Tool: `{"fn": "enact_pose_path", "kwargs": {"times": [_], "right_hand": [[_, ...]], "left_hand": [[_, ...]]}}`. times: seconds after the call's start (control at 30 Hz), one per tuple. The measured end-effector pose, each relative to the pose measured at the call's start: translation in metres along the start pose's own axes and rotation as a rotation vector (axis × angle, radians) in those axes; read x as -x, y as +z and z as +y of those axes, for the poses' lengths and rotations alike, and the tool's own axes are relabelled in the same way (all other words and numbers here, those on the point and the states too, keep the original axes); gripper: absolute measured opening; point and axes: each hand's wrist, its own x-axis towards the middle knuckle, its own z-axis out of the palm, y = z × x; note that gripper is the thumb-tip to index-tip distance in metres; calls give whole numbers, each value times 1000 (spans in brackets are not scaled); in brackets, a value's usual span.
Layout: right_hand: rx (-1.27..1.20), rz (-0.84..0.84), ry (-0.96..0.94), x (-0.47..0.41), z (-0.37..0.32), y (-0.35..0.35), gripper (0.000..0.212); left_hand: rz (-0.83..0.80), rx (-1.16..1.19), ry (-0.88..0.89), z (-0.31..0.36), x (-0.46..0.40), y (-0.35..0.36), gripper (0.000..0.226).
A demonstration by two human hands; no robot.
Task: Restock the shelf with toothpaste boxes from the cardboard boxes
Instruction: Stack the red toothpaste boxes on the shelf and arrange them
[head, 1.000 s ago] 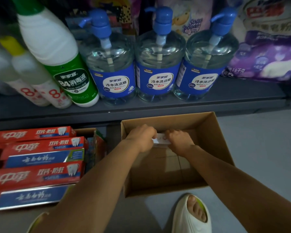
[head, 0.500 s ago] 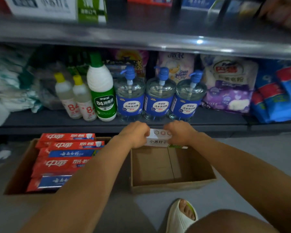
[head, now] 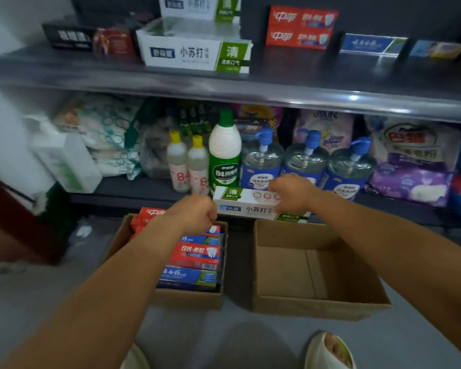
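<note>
Gripped at both ends by left hand (head: pixel 194 213) and right hand (head: pixel 290 194), toothpaste box (head: pixel 246 206) is held level. Carton is judged light, stiff, crushable; end holds are preferred.

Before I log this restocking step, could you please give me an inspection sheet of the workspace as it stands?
Surface: grey floor; top shelf partly stocked.
Job's things: white-green toothpaste box held in the air; left carton holds red and blue boxes; right carton shows only bare cardboard inside.
Clutter: bottles and bags on the lower shelf.
Grippers: right hand grips the box; left hand curled at its other end.
Cables: nothing seen.
Surroundings: white wall, sandalled foot.
</note>
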Motion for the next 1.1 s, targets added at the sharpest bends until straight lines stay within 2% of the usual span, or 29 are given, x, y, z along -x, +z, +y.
{"fn": "enact_pose_path", "kwargs": {"times": [0.27,0.4,0.6,0.83,0.97,1.1], "right_hand": [[-91,11,-22,-27,-42,25,42],[-88,20,-34,-36,-51,31,44],[-77,12,-40,-45,-58,34,43],[-67,20,-50,-47,-61,29,40],[-61,38,-58,-40,-60,15,39],[-56,41,-34,-30,-58,-11,37]], "left_hand": [[-229,-25,-84,-41,12,51,50],[-311,-43,-107,-50,14,66,55],[-264,-146,-116,-63,9,76,63],[-226,-146,-115,-65,8,79,56],[-153,-192,-43,-64,16,59,63],[-45,-235,0,-60,28,23,60]]}}
